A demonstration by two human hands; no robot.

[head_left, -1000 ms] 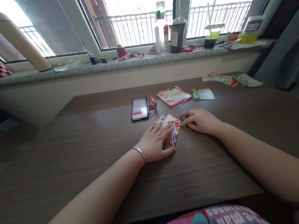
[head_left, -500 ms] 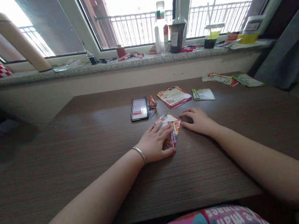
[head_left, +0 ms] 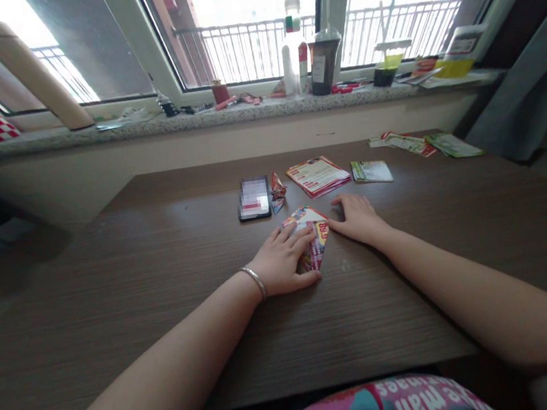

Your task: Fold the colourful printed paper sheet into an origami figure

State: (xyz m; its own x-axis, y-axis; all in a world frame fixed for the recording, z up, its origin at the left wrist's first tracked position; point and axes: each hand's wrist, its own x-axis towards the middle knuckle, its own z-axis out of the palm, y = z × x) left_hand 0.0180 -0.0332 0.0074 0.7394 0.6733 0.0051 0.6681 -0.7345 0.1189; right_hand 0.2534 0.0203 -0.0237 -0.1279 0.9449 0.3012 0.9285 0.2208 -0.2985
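A colourful printed paper, partly folded over, lies on the table in front of me. My left hand rests flat on it with the fingers spread, covering its left part. At the paper's right corner, the thumb of my right hand touches or nearly touches the edge. The fingers of that hand are bent down onto the tabletop, apart from the thumb, with nothing visible in them. Just beyond the paper lies a folded piece of patterned paper, beside a phone with a blurred screen.
Behind the hands sit a stack of printed sheets and a smaller green-white stack. More leaflets lie at the table's back right. Bottles, a dark cup with a straw and pens line the windowsill.
My right hand has shifted slightly left, its thumb coming to the paper's corner and its fingers drawing in. My left hand stays flat in place.
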